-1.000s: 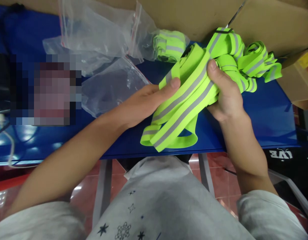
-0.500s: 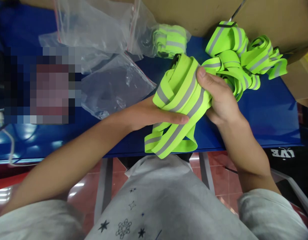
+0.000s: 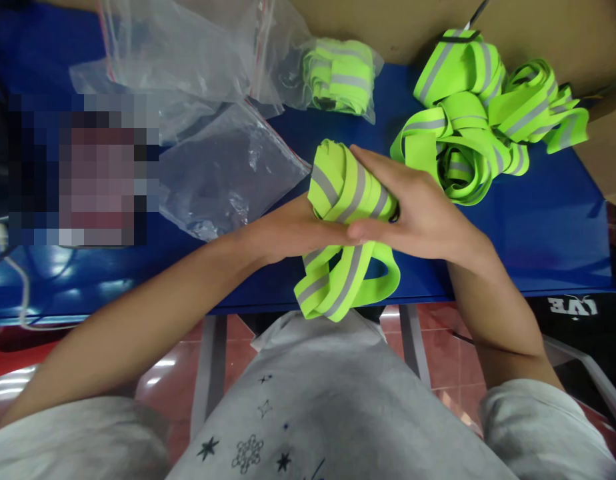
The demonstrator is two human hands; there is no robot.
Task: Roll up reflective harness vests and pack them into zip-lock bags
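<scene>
My grey shirt (image 3: 333, 407), printed with small dark stars, fills the bottom of the view, and red floor tiles (image 3: 178, 360) show between it and the desk's grey legs (image 3: 208, 360). Just past the near edge of the blue desk (image 3: 538, 227) my two hands meet over a neon-yellow strap (image 3: 345, 193) with a grey reflective stripe. My left hand (image 3: 293, 230) comes in from the left and curls under and around the folded bundle, fingers closed against it. My right hand (image 3: 418, 213) lies across the bundle from the right, fingers stretched flat over its top and pressing it down, thumb tip meeting the left hand. Both hands grip the same strap; its upper part is wound into a tight roll standing up between them, while loose loops (image 3: 345, 283) hang below my hands and over the desk edge. To the left on the desk lie crumpled clear plastic bags (image 3: 223, 167), one with a red zip line, and beside them a blurred-out patch I cannot make out. A white cable (image 3: 23, 293) runs along the far left edge. Farther back, right of my hands, sits a loose heap of more straps (image 3: 483, 113), apart from the one I hold. Behind the bags a bagged strap (image 3: 341, 80) rests, sealed in clear plastic. Brown cardboard (image 3: 538, 33) runs along the back of the desk.
</scene>
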